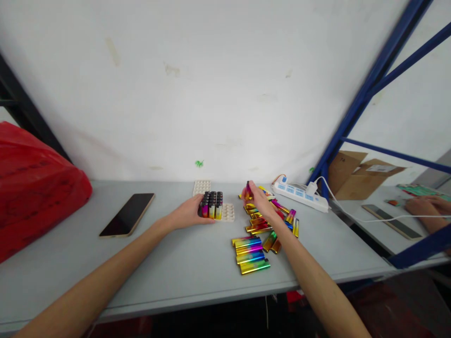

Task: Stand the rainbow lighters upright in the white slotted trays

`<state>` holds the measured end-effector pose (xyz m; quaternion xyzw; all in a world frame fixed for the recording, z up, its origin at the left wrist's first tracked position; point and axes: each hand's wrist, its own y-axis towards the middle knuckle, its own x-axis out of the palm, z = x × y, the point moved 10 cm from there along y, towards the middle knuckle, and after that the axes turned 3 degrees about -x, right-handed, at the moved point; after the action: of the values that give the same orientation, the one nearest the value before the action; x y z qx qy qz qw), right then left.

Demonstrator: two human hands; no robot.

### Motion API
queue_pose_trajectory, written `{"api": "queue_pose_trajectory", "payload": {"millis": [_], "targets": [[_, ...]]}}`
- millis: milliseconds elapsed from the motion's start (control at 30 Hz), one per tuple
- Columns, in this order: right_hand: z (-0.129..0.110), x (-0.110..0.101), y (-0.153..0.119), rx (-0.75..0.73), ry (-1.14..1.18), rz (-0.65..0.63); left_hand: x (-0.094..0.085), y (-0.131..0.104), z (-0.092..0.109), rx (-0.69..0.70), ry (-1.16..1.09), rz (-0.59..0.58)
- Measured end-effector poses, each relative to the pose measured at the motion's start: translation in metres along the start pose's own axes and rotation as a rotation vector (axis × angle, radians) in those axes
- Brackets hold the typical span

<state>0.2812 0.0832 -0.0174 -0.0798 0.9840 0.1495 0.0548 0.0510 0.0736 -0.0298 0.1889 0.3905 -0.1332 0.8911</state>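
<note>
Several lighters with black tops stand upright in rows at one end of a white tray with round holes. My left hand is closed around the left side of this upright group. A single lighter is pinched upright in my right hand, just right of the tray and above a loose pile. In that pile, shiny lighters in gold, red, blue and purple lie on their sides. Nearer the front edge, several more lighters lie side by side in a row.
Behind the group lies a second white tray. A phone and a red plastic bag are at the left. A power strip with a white cable, a blue frame and a cardboard box are at the right, near another person's hands.
</note>
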Motion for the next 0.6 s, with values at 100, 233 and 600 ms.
{"api": "queue_pose_trajectory", "payload": {"millis": [100,233,600], "targets": [[0.015,0.013,0.000,0.143,0.190,0.010,0.002,0.000,0.001,0.020,0.049,-0.005],[0.013,0.033,-0.006,0.247,0.366,-0.075,0.004,0.000,0.001,0.035,0.092,-0.022],[0.009,0.046,-0.014,0.277,0.393,-0.103,0.004,0.000,0.003,0.012,0.065,-0.038]]}}
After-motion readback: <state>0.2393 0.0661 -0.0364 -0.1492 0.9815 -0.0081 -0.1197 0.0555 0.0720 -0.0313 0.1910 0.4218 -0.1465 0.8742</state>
